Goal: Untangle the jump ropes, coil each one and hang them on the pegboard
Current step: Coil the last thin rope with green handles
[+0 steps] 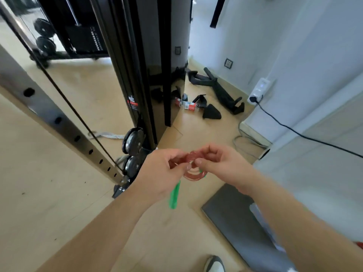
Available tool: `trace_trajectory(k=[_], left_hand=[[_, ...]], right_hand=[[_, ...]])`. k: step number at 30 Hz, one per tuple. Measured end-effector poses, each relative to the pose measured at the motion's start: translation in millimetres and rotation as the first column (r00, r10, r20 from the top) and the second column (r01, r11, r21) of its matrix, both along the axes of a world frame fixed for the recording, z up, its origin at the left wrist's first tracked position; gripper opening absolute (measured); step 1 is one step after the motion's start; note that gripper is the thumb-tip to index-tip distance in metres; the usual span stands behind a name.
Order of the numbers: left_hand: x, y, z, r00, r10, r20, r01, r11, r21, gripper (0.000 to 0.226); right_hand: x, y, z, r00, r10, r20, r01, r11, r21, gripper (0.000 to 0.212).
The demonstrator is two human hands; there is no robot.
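Hanging above the wooden floor, a coiled red jump rope is gripped by both hands, held close together: the left hand is pinched on one side of the coil, the right hand curled on the other. A green handle is seen dangling below the left hand.

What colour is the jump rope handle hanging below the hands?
Bright green, seen in the head view: the handle hangs below the left hand.
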State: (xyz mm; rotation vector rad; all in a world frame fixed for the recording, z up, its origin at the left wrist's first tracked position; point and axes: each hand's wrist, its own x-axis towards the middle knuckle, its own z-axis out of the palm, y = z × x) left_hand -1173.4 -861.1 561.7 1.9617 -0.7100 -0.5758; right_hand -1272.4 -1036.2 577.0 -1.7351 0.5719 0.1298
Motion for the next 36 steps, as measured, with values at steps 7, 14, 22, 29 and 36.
trace_trajectory(k=[7, 14, 22, 29, 36], left_hand=[[3.3, -31.4, 177.4, 0.993, -0.065, 0.102, 0.066, 0.998, -0.004, 0.019], [21.0, -68.0, 313.6, 0.960, -0.086, 0.265, 0.056, 0.991, 0.121, 0.017], [39.7, -149.4, 391.9, 0.967, -0.088, 0.238, 0.064, 0.992, 0.110, 0.022], [80.0, -208.7, 443.4, 0.978, -0.089, 0.188, 0.086, 0.996, 0.024, 0.018], [156.6, -302.0, 467.1, 0.962, -0.202, 0.182, 0.202, 0.979, 0.015, 0.025]], right_hand=[[-1.7, -16.4, 186.9, 0.993, -0.110, 0.051, 0.120, 0.949, -0.290, 0.017], [20.1, -37.7, 320.8, 0.987, -0.103, 0.121, 0.148, 0.872, -0.466, 0.024], [37.9, -116.1, 391.5, 0.948, -0.241, 0.207, 0.309, 0.856, -0.415, 0.021], [59.9, -169.4, 433.4, 0.895, -0.385, 0.225, 0.425, 0.890, -0.168, 0.013], [116.4, -251.4, 461.1, 0.869, -0.428, 0.247, 0.477, 0.857, -0.193, 0.019]])
